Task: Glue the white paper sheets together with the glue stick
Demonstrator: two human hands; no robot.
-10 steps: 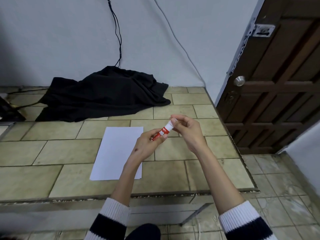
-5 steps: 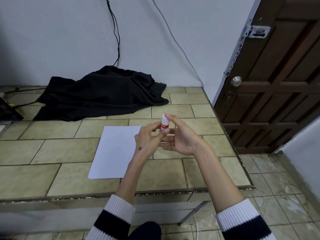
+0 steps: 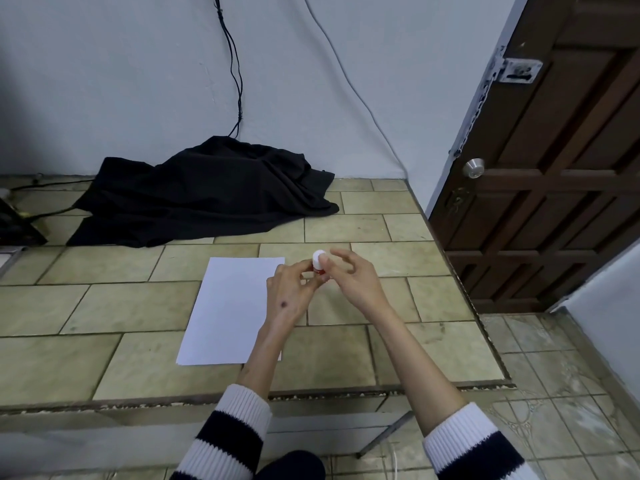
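Observation:
A red glue stick (image 3: 319, 263) with a white cap is held upright above the tiled counter, its cap end turned toward the camera. My left hand (image 3: 289, 294) grips the red body from the left. My right hand (image 3: 353, 278) pinches the white cap with thumb and forefinger, the other fingers spread. The white paper sheets (image 3: 230, 308) lie flat on the counter just left of my hands; my left forearm covers their near right corner. Whether it is one sheet or a stack cannot be told.
A crumpled black cloth (image 3: 204, 194) lies at the back of the tiled counter (image 3: 104, 306) by the wall. Cables (image 3: 235, 74) hang down the wall. A dark object (image 3: 17, 226) sits at the far left. A brown door (image 3: 554, 188) stands at the right, beyond the counter's edge.
The glue stick has turned from tilted to upright, its cap now facing the camera. My right hand has shifted from cupping behind it to pinching the cap.

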